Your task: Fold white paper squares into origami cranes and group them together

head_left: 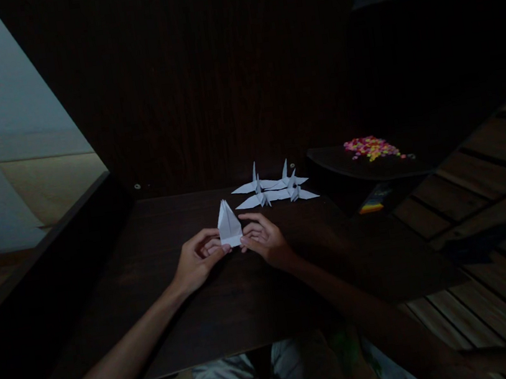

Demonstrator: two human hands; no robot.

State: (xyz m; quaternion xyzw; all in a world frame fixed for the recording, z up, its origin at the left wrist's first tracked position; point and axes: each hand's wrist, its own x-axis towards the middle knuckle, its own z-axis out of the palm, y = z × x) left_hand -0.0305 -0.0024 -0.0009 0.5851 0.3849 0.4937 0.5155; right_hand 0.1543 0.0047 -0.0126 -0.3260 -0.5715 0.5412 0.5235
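A partly folded piece of white paper [229, 223] stands upright between my hands, with a narrow pointed top and a flat band along its lower edge. My left hand [199, 256] pinches its lower left corner between thumb and fingers. At the lower right, my right hand [267, 241] grips the same paper, thumb in front and index finger raised beside it. Just behind, several white paper cranes [276, 189] sit close together in two rows, their wings overlapping. The fingers behind the paper are partly hidden.
The dark wooden desk [197, 329] has a raised side panel [42, 263] at left and a tall back panel [200, 84]. On a curved shelf [334, 162] at right lies a heap of small colourful pieces [372, 147]. A slatted wooden surface [482, 314] is at the far right.
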